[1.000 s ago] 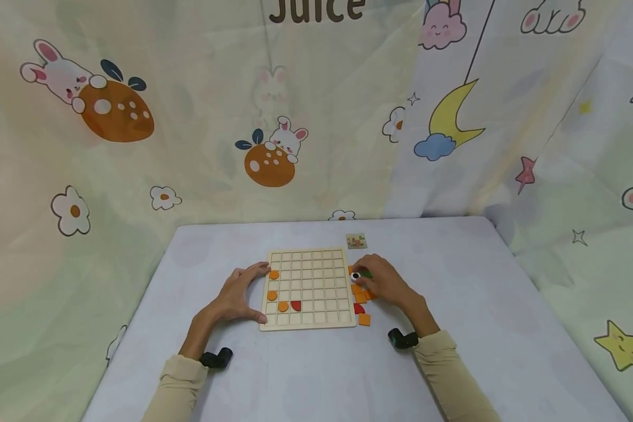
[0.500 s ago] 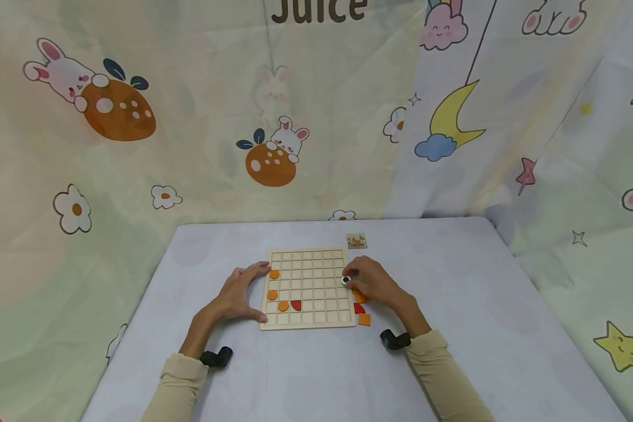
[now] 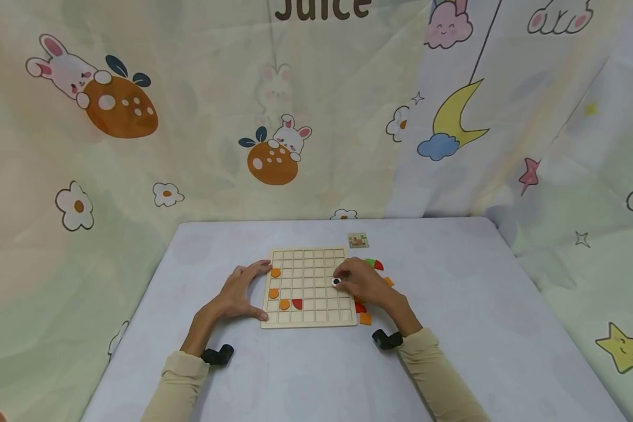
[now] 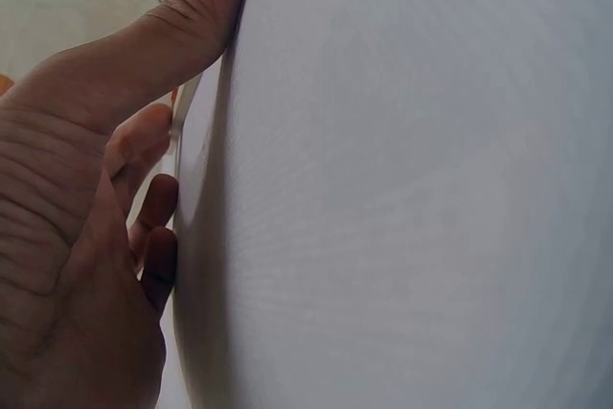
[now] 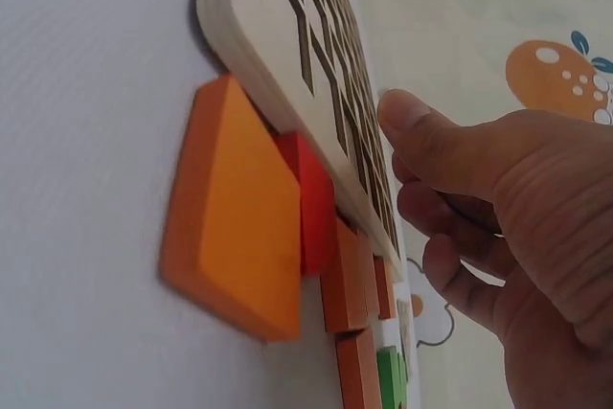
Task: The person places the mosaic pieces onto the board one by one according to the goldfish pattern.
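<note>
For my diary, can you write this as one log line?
left hand: touching board | right hand: pinching white disc over board | on board: three orange discs, red piece

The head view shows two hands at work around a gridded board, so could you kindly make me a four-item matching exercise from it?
Column one:
1. Left hand
2. Right hand
3. Picture card
4. Red piece on the board

Column two:
A. lies near the board's far right corner
B. holds a white piece with a black centre
C. sits just right of an orange disc
D. touches the board's left edge

Pairs: 1-D, 2-B, 3-A, 4-C.
</note>
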`<action>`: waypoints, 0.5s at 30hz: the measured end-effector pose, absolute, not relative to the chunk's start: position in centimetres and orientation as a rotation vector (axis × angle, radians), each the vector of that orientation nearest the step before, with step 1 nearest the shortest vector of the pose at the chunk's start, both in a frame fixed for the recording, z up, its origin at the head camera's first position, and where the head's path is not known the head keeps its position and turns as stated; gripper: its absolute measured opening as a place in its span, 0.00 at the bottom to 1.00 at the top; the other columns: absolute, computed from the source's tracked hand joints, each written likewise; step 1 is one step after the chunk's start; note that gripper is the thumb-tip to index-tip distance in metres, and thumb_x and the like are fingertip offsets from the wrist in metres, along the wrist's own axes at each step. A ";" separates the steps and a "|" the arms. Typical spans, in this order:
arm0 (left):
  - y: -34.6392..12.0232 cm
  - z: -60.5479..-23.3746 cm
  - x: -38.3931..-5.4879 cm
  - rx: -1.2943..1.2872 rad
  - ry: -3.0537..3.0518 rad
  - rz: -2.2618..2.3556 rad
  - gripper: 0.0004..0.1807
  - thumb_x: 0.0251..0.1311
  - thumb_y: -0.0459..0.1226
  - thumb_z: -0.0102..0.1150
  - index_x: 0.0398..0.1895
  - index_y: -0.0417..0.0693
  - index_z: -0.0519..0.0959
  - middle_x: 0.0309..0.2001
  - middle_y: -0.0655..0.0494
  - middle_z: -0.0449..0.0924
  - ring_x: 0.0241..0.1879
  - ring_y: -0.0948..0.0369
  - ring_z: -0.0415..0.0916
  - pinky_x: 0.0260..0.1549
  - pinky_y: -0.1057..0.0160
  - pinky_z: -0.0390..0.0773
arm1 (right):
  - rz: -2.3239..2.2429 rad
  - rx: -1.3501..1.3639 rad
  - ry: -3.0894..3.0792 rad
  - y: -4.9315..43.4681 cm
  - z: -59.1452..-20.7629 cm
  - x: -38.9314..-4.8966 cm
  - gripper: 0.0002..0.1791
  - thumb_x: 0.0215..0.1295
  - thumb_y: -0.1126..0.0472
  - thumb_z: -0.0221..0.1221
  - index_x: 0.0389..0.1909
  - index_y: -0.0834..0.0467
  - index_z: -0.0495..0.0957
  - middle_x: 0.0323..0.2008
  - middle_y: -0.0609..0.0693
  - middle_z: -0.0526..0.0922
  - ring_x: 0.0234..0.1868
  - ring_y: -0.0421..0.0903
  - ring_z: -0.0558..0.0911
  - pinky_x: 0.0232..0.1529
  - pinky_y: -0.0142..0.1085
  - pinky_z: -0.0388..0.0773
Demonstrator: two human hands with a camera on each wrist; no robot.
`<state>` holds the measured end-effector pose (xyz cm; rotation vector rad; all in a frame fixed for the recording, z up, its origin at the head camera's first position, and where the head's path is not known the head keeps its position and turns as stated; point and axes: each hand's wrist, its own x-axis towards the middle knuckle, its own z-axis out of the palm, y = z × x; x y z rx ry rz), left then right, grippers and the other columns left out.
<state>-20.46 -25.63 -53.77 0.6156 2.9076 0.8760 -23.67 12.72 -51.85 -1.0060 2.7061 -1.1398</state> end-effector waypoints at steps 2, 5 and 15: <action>-25.6 -53.8 -20.5 0.615 2.907 0.868 0.70 0.29 0.61 0.93 0.81 0.49 0.71 0.85 0.51 0.64 0.62 0.50 0.68 0.60 0.45 0.70 | -1.146 -1.014 2.710 12.4 -52.0 -23.6 0.10 0.66 0.66 0.75 0.46 0.62 0.89 0.43 0.52 0.89 0.46 0.48 0.83 0.53 0.41 0.82; -25.5 -53.9 -20.5 0.597 2.900 0.865 0.71 0.28 0.60 0.94 0.82 0.50 0.69 0.86 0.52 0.63 0.63 0.49 0.68 0.61 0.44 0.70 | -1.199 -0.994 2.666 11.7 -51.9 -23.5 0.10 0.66 0.66 0.75 0.47 0.62 0.89 0.43 0.52 0.89 0.47 0.48 0.84 0.54 0.41 0.82; -25.8 -54.1 -20.7 0.621 2.910 0.888 0.72 0.27 0.60 0.94 0.82 0.49 0.69 0.85 0.50 0.64 0.64 0.47 0.68 0.61 0.41 0.70 | -1.149 -1.004 2.624 8.8 -52.1 -23.8 0.10 0.66 0.65 0.76 0.47 0.59 0.90 0.44 0.49 0.90 0.48 0.44 0.84 0.55 0.38 0.82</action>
